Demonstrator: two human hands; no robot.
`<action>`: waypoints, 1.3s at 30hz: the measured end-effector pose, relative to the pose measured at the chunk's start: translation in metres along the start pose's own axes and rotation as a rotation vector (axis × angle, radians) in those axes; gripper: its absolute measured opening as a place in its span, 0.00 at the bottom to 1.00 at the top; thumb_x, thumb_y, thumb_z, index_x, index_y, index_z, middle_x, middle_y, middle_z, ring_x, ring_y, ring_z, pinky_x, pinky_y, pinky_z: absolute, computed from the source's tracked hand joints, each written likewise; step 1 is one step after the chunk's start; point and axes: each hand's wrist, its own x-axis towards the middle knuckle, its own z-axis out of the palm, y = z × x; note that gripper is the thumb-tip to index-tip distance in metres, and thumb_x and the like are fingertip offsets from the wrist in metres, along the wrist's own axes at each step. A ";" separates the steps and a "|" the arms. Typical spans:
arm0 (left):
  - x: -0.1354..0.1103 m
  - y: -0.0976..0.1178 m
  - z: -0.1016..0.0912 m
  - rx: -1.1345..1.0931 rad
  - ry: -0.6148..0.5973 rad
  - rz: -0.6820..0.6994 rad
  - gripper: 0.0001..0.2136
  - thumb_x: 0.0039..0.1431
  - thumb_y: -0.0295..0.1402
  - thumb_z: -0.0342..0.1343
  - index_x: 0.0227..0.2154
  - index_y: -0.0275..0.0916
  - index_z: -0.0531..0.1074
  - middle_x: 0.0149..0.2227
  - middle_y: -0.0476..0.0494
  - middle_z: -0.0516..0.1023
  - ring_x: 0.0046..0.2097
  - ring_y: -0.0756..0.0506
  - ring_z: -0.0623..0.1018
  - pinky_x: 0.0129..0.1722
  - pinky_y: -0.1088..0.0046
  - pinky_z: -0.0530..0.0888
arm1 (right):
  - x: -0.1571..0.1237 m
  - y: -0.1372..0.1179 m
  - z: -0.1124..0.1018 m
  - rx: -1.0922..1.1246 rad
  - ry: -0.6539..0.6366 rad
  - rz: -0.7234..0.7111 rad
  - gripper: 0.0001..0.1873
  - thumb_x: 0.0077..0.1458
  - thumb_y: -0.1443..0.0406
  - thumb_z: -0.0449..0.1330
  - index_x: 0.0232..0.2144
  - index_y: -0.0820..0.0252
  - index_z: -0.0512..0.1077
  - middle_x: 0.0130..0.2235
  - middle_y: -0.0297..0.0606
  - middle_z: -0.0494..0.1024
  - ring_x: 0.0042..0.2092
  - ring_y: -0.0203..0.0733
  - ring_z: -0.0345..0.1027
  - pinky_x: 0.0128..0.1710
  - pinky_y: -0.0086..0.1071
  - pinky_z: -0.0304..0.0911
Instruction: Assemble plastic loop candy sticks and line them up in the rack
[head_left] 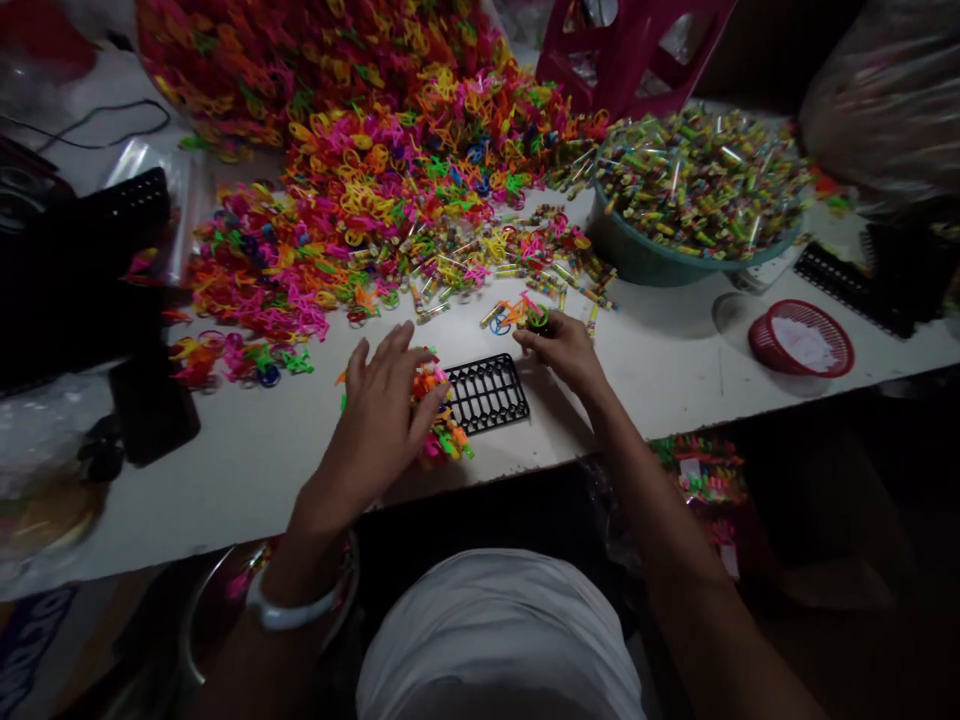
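Between left hand (382, 400) and right hand (562, 350), black grid tray (487, 392), long axis left-right

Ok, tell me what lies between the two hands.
Head view: a black plastic grid tray lies flat between left hand and right hand.

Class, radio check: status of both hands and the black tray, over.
Left hand flat on coloured plastic bunch. Right hand at toy bicycle, grip unclear. Black grid tray between them, flat.
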 end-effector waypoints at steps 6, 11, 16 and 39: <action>0.025 -0.004 0.016 0.080 -0.100 -0.095 0.22 0.67 0.41 0.43 0.60 0.37 0.59 0.63 0.34 0.63 0.63 0.37 0.62 0.62 0.52 0.56 | -0.022 0.005 0.028 -0.142 0.004 0.042 0.11 0.47 0.59 0.64 0.30 0.59 0.70 0.27 0.30 0.72 0.30 0.38 0.63 0.30 0.29 0.57; 0.024 -0.006 0.020 0.076 -0.090 -0.090 0.20 0.66 0.38 0.42 0.57 0.39 0.65 0.56 0.39 0.72 0.58 0.39 0.69 0.58 0.57 0.60 | -0.025 0.000 0.032 -0.475 0.048 0.087 0.06 0.54 0.62 0.61 0.31 0.59 0.73 0.35 0.38 0.76 0.37 0.43 0.68 0.36 0.33 0.60; 0.023 -0.006 0.019 0.071 -0.083 -0.075 0.19 0.66 0.38 0.42 0.56 0.38 0.66 0.53 0.39 0.74 0.55 0.39 0.70 0.55 0.58 0.61 | -0.024 -0.013 0.030 -0.787 -0.006 0.060 0.08 0.59 0.66 0.55 0.37 0.64 0.73 0.44 0.50 0.74 0.41 0.49 0.69 0.39 0.37 0.61; 0.022 -0.006 0.017 0.100 -0.124 -0.016 0.23 0.68 0.45 0.40 0.62 0.45 0.59 0.55 0.40 0.71 0.56 0.38 0.67 0.53 0.57 0.61 | -0.033 -0.019 0.081 -0.598 -0.364 -0.223 0.13 0.58 0.71 0.50 0.43 0.60 0.71 0.42 0.43 0.78 0.41 0.44 0.72 0.37 0.31 0.62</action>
